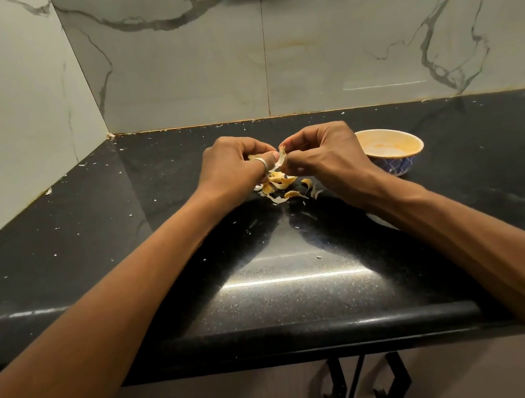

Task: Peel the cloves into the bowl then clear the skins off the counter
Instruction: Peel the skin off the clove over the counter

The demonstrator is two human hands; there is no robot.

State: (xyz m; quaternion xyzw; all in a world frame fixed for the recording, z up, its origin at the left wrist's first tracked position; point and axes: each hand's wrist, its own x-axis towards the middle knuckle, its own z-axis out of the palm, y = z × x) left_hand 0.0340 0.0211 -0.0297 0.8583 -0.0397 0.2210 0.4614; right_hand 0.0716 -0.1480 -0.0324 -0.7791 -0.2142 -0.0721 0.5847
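Left hand (233,166) and right hand (322,153) were nearly touching, held just above the counter (266,282), backs toward cam. Left fingers were curled tight round a clove (250,157); only a pale sliver showed btw index and thumb, rest hidden in the fist. Ring (261,162) sat on the left thumb. Right fingers were curled in too, thumb + index tips pinching a skin strip (281,159) that hung btw the two hands, top end at the right fingertips, lower end running down by the left thumb. Whether the strip was attached to the clove: can't tell. Loose skins (281,186) lay in a small heap on the counter directly under the hands, a few curls spread toward the right wrist. Bowl (396,167) sat upright on the counter just beyond the right hand, apart from the skins; orange-ish inside, contents not clear. White flecks (155,200) were scattered over the counter up to the marble wall (186,74). Cabinet handles (391,383) showed below the counter edge.
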